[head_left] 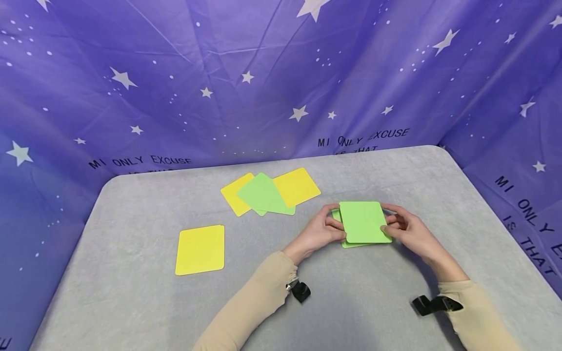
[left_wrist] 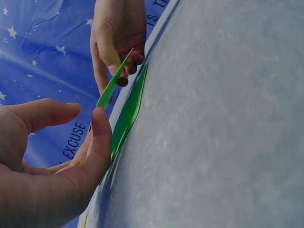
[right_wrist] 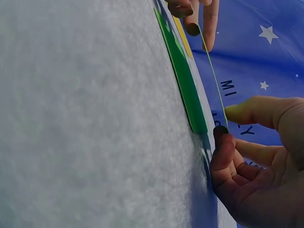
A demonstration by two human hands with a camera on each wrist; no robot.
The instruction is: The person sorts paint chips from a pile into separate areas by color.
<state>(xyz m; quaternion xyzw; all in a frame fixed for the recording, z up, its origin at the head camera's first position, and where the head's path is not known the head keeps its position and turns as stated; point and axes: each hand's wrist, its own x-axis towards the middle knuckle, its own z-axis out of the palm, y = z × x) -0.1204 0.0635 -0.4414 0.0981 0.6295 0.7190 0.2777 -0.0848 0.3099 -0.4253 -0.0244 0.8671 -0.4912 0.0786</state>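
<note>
A square green card point(head_left: 365, 222) is held slightly above the table between two hands. My left hand point(head_left: 313, 236) holds its left edge, with the thumb at the near corner. At the opposite edge, my right hand point(head_left: 412, 234) pinches the card between thumb and fingers, as the right wrist view shows. Beneath it lies more green card point(right_wrist: 183, 78), flat on the table and mostly covered in the head view. Whether that is one card or a small stack, I cannot tell.
Toward the back, overlapping green cards point(head_left: 263, 192) lie fanned with yellow cards point(head_left: 297, 186) on both sides. A yellow card or neat pile point(head_left: 200, 250) sits at the left. The grey tabletop point(head_left: 131, 214) meets a starry purple curtain point(head_left: 263, 97) behind.
</note>
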